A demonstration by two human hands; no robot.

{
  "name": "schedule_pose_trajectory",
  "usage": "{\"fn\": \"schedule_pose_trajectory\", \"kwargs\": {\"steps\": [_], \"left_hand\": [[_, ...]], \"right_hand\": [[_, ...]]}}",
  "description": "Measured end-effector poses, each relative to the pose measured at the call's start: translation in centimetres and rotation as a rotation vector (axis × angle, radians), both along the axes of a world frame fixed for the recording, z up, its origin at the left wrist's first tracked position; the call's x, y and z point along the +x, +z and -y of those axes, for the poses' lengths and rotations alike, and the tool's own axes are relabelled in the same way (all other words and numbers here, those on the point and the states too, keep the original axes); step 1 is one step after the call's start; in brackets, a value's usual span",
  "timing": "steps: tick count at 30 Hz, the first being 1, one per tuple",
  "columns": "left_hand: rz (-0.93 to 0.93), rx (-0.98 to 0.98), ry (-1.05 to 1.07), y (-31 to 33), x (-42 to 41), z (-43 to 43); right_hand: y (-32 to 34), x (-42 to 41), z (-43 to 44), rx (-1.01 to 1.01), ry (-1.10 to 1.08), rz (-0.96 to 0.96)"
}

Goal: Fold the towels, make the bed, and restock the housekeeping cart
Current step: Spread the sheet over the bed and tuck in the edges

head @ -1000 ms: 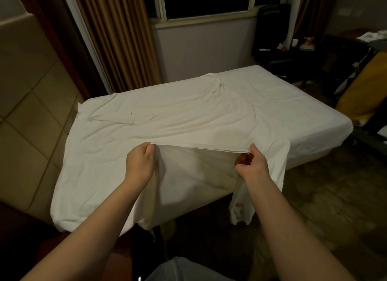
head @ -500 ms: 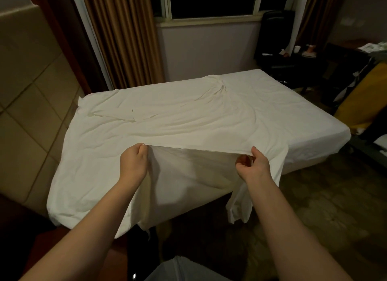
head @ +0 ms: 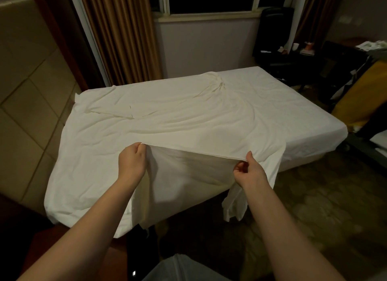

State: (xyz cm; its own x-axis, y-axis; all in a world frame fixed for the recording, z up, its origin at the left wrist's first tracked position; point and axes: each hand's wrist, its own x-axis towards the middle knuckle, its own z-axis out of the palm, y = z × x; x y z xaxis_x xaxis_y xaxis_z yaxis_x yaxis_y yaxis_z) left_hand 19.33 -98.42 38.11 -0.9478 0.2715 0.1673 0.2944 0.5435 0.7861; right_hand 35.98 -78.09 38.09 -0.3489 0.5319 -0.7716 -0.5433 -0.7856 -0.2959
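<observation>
A white sheet (head: 188,121) lies wrinkled over the bed (head: 303,155), bunched into a knot near the far side. Its near hem is lifted off the mattress edge, and a loose flap hangs toward the floor on the right. My left hand (head: 132,162) grips the hem with curled fingers. My right hand (head: 249,172) pinches the same hem farther right, thumb on top. The hem runs taut between the two hands, with a lighter layer of fabric showing beneath it.
A tiled headboard wall (head: 25,105) stands left of the bed. Brown curtains (head: 119,35) and a dark window are behind it. At the right are a dark chair (head: 274,35), a cluttered table and a yellow bag on a cart (head: 360,96). Patterned floor lies at the lower right.
Both hands have kept their hold on the hem and shifted slightly left and down. The view has drifted a little; the sheet lies much the same.
</observation>
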Motion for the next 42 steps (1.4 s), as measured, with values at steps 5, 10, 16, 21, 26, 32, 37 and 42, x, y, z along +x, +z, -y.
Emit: {"fn": "schedule_pose_trajectory", "kwargs": {"steps": [5, 10, 16, 21, 26, 32, 37, 42], "left_hand": [[-0.001, -0.002, -0.02, -0.3, -0.2, -0.2], [0.011, -0.006, -0.032, -0.6, -0.4, -0.5], [0.029, 0.007, -0.034, -1.1, -0.7, -0.7], [0.014, -0.005, -0.035, -0.9, -0.8, -1.0], [0.007, -0.024, -0.039, -1.1, -1.1, -0.9], [0.012, -0.03, -0.029, -1.1, -0.9, -0.9], [-0.003, -0.033, -0.018, -0.9, -0.7, -0.8], [0.019, -0.042, -0.001, -1.2, -0.8, -0.1]], "right_hand": [[0.2, 0.2, 0.3, -0.016, -0.047, 0.012], [0.1, 0.5, 0.2, -0.001, -0.069, 0.006], [0.1, 1.0, 0.2, 0.027, -0.049, 0.005], [-0.2, 1.0, 0.2, 0.024, -0.044, 0.038], [0.0, 0.6, 0.0, 0.041, -0.025, 0.061], [0.5, 0.4, -0.4, -0.009, -0.056, -0.011], [0.6, 0.2, -0.5, 0.048, -0.017, 0.021], [0.1, -0.3, -0.4, 0.045, -0.004, 0.028]]}}
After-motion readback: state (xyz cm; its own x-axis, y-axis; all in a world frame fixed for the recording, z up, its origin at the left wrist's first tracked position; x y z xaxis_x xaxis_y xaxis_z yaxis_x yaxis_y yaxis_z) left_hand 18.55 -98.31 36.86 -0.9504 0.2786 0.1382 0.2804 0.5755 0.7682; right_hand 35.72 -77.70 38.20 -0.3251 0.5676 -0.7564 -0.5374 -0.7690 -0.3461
